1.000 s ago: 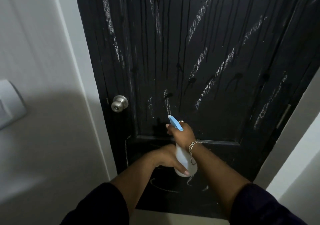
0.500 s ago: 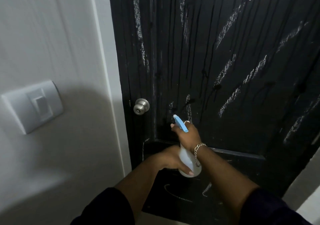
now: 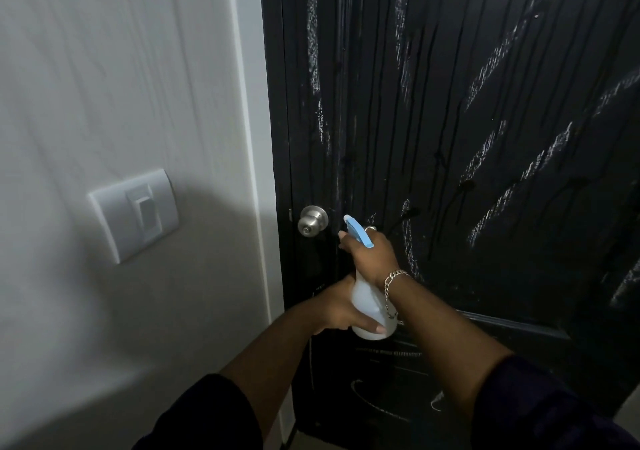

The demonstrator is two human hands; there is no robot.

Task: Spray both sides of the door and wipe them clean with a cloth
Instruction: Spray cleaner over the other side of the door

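A black door fills the right half of the head view, streaked with white chalk marks and dark wet drip lines. A white spray bottle with a light blue head points at the door just right of the silver knob. My right hand grips the bottle's neck at the trigger; a chain bracelet hangs on that wrist. My left hand cups the bottle's base from the left. No cloth is in view.
A white door frame runs down the door's left edge. A white light switch is mounted on the pale wall to the left. A strip of floor shows at the bottom right.
The view has swung left, bringing the light switch and more wall into sight. Both hands keep the same hold on the bottle, which now sits nearer the knob side of the door.
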